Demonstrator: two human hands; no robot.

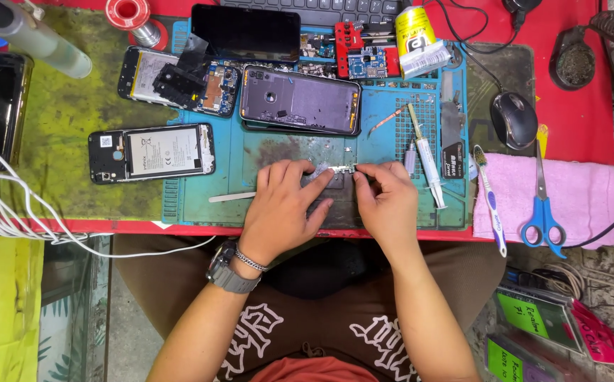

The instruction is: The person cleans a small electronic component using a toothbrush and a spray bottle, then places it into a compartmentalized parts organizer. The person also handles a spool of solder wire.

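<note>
Near the front edge of the blue silicone work mat (279, 152) on the surface, the left hand (282, 205) and right hand (386, 201) pinch a small silvery metal circuit strip (334, 169) between narrow fingers, an opened grey phone shell (300, 100) lying behind.

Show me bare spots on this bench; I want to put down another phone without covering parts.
Free: the green patch left of the opened phone, and the pink towel right of the scissors. Crowded: the blue mat around both hands, left hand and right hand, and its top edge.
</note>
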